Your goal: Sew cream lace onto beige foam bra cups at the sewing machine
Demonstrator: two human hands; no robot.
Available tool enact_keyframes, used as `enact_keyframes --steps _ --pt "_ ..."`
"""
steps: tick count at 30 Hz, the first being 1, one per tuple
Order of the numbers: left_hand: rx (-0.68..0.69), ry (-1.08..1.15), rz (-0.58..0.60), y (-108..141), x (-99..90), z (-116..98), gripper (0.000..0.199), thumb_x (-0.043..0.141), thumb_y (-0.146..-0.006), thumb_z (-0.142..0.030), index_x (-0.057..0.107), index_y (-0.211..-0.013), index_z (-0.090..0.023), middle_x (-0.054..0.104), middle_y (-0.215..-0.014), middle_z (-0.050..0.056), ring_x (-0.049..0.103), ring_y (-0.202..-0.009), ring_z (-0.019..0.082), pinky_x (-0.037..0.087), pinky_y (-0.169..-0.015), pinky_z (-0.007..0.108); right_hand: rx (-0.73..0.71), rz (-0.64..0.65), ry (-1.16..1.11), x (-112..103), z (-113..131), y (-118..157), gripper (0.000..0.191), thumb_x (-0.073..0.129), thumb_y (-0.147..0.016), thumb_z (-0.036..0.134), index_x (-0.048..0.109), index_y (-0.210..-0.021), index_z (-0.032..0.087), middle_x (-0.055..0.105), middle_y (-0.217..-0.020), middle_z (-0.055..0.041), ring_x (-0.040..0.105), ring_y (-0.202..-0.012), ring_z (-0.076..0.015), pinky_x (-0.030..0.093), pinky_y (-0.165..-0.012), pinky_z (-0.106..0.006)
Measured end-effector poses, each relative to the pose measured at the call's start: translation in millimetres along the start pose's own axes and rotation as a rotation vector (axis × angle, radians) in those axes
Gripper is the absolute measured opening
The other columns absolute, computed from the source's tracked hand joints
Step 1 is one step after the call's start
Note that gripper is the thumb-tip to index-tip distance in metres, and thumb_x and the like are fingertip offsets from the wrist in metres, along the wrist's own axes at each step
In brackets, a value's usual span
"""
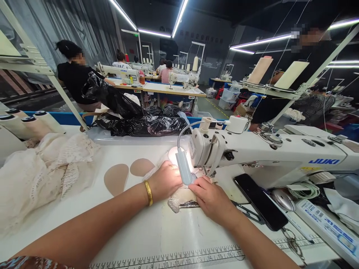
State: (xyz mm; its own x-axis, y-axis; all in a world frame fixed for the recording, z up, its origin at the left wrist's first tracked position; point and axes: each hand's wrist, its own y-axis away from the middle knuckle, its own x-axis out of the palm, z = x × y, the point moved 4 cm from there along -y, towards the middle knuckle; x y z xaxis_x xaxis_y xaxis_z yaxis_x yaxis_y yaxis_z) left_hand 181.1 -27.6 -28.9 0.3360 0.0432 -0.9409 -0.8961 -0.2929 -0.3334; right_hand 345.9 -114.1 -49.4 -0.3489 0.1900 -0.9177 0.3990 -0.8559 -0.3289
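Both hands are at the needle end of a white sewing machine point(241, 145), under a small grey lamp point(184, 168) on a bent metal neck. My left hand point(167, 181), with a gold bangle at the wrist, presses on pale lace fabric point(182, 195); its fingertips are partly hidden behind the lamp. My right hand point(209, 196) has thumb and fingers pinched together at the right edge of that fabric, close to the needle area. Two beige rounded pads, one point(116, 179) larger and one point(141, 167) smaller, lie flat left of my left hand.
Cream lace fabric point(56, 168) is piled at the left, near thread cones point(46, 121). Black plastic bags point(151, 123) lie behind the table. A phone point(260, 201), scissors and a long box point(328, 228) are at the right. People sit beyond.
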Motion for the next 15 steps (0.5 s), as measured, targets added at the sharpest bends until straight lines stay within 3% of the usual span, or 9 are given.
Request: enact_keyframes --steps 6,11,13,15 --pt "-0.065 -0.035 0.019 -2.4 3.0 5.3 0.021 0.05 -0.098 -0.017 0.065 -0.084 -0.019 0.067 -0.09 0.005 0.061 -0.088 0.024 0.04 -0.088 0.043 0.016 -0.012 -0.01 2.7 -2.7 -1.5 0.032 0.049 -0.092 0.002 0.064 -0.109 0.025 0.057 -0.088 -0.0034 0.05 -0.076 -0.0191 0.035 -0.058 -0.027" --pt "-0.161 0.004 0.044 -4.7 12.2 18.7 0.019 0.049 -0.086 -0.002 0.061 -0.082 -0.017 0.066 -0.088 0.008 0.062 -0.084 0.025 0.047 -0.078 0.04 0.009 -0.085 -0.168 -0.3 -3.0 -0.7 0.026 0.05 -0.097 0.011 0.067 -0.11 0.025 0.062 -0.09 -0.0051 0.056 -0.081 -0.021 0.046 -0.069 -0.032" --pt "-0.181 0.026 0.029 1.0 5.8 20.7 0.019 0.049 -0.084 -0.001 0.06 -0.084 -0.016 0.066 -0.087 0.009 0.063 -0.082 0.025 0.05 -0.076 0.039 0.118 -0.083 -0.37 -4.5 -0.3 -0.6 0.02 0.05 -0.101 0.022 0.069 -0.107 0.025 0.065 -0.092 -0.0055 0.059 -0.084 -0.0222 0.048 -0.075 -0.035" --pt "-0.189 0.057 0.0 14.5 -8.4 10.8 0.019 0.048 -0.089 -0.004 0.062 -0.094 -0.016 0.068 -0.092 0.009 0.065 -0.086 0.024 0.053 -0.078 0.038 0.318 -0.018 -0.675 -5.2 5.7 -0.5 0.021 0.05 -0.104 0.037 0.066 -0.114 0.027 0.067 -0.094 -0.0043 0.062 -0.087 -0.0227 0.049 -0.076 -0.036"
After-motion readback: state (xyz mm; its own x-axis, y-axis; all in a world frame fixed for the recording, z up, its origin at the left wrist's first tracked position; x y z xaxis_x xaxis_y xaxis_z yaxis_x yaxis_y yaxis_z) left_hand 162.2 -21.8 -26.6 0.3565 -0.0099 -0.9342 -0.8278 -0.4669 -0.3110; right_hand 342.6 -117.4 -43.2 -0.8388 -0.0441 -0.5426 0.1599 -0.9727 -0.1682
